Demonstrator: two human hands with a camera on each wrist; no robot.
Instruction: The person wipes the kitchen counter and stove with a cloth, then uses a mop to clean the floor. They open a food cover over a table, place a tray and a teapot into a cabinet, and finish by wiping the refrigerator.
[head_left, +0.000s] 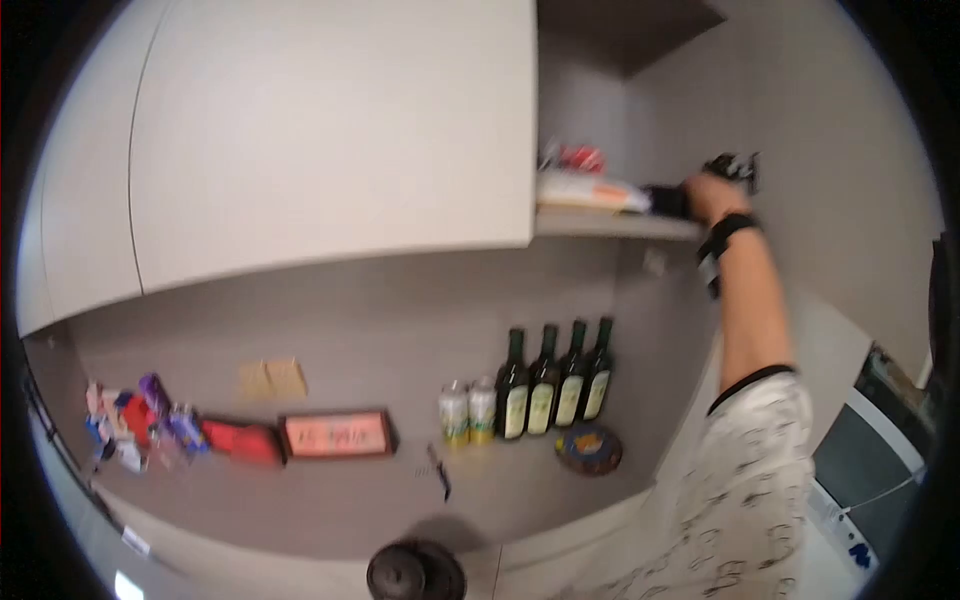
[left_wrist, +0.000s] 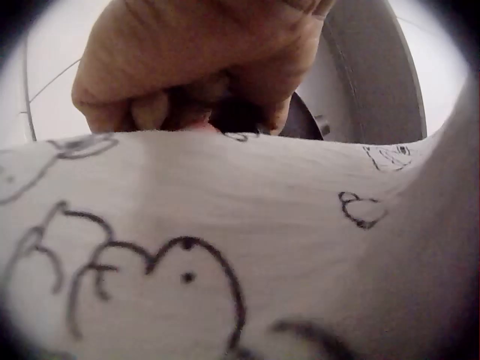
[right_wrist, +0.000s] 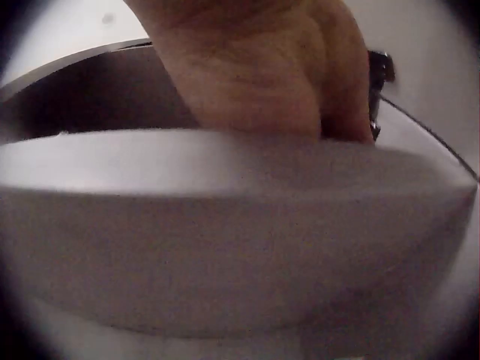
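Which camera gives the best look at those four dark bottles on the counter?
The head view: the four dark bottles stand in a row against the wall, beside two cans. Neither wrist view shows them; each is filled by a hand and pale material.

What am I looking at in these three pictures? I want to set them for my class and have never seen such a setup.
A person wears three cameras: one on the head, one on each wrist. The head view shows the right hand reaching up to an open cupboard shelf that bears packets. Below, the counter carries four dark bottles, two cans, a framed sign and snack packets. The right wrist view shows that hand above a pale edge; what it holds is hidden. The left wrist view shows the left hand, fingers curled, against patterned cloth.
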